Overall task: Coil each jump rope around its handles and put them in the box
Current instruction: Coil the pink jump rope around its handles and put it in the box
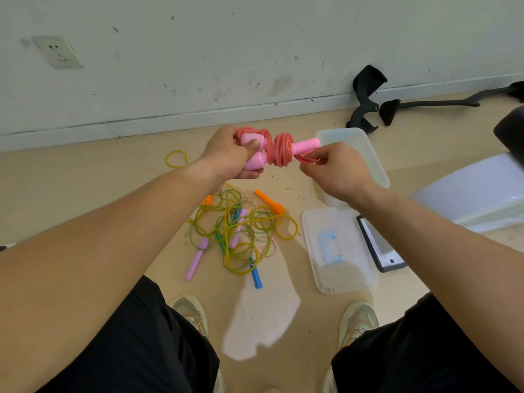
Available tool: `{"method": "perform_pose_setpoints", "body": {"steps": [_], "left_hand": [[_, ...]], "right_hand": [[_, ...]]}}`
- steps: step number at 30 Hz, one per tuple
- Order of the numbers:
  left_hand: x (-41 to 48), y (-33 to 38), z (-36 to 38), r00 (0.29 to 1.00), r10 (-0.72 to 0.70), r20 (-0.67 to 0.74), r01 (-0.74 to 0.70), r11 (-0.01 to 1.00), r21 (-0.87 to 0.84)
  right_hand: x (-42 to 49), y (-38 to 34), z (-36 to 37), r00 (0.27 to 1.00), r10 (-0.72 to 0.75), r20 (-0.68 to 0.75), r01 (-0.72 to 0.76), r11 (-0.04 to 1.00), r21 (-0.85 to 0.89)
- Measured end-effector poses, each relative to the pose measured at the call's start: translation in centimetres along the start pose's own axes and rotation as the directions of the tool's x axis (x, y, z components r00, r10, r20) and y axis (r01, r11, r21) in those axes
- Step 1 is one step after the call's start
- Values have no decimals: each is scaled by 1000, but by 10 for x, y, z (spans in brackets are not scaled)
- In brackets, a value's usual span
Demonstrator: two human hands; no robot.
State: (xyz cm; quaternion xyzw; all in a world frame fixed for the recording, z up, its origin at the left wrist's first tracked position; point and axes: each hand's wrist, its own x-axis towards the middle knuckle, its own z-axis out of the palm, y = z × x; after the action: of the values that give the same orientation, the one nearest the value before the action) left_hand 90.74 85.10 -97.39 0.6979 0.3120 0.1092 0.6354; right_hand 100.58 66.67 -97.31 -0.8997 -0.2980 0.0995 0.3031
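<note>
Pink jump rope (pixel 279 150) hangs in the air between the two hands, its cord bunched in thick turns round the middle of the paired pink handles (pixel 307 145). The bundle's long axis runs from one hand across to the other, bulb ends toward the left and slim tips toward the right. The left hand (pixel 229 157) has its fingers wrapped round the bulb ends with the thumb pressed on top. The right hand (pixel 337 173) pinches the last loose loop of cord just under the slim tips. Tucking that loop in looks like the step in hand.

The beige floor (pixel 85 194) lies below both hands, meeting a scuffed grey wall (pixel 198 52) beyond them. A clear plastic box (pixel 365 154) sits open on the floor just past and beneath the right hand, so that hand is the nearer one for the drop. The box's lid (pixel 337 251) lies nearer the person than the right hand, top down or up I cannot tell. Below the left hand, a tangle of yellow and green ropes (pixel 241 236) waits uncoiled, with an orange handle (pixel 269 201), a lilac handle (pixel 195 260) and a blue handle (pixel 255 275) sticking out of it.
</note>
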Motion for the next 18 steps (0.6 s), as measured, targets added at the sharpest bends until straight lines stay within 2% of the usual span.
{"method": "perform_pose_setpoints", "body": {"steps": [2,5,8,11,13,14,16,18], "left_hand": [[0,1,-2,1000,27,4,-27,999,32],[1,4,-11,994,93,54,-98,989,111],[3,6,-20,981,149,127,-172,964,202],[4,7,-26,955,190,226,-250,928,277],[4,7,-28,940,199,278,-285,905,316],[4,7,-28,934,197,299,-295,895,333],[3,6,-26,922,191,337,-315,878,362],[3,7,-24,909,192,369,-340,853,395]], "right_hand": [[0,2,-3,993,61,102,-86,961,261],[3,7,-11,938,90,336,-268,803,532],[8,15,-16,819,69,570,-460,673,579],[10,20,-15,700,60,712,-550,682,483],[9,23,-15,674,55,736,-495,774,395],[8,22,-16,686,53,726,-419,844,334],[4,16,-20,737,21,675,-153,979,137],[2,10,-24,771,-19,637,133,982,-132]]}}
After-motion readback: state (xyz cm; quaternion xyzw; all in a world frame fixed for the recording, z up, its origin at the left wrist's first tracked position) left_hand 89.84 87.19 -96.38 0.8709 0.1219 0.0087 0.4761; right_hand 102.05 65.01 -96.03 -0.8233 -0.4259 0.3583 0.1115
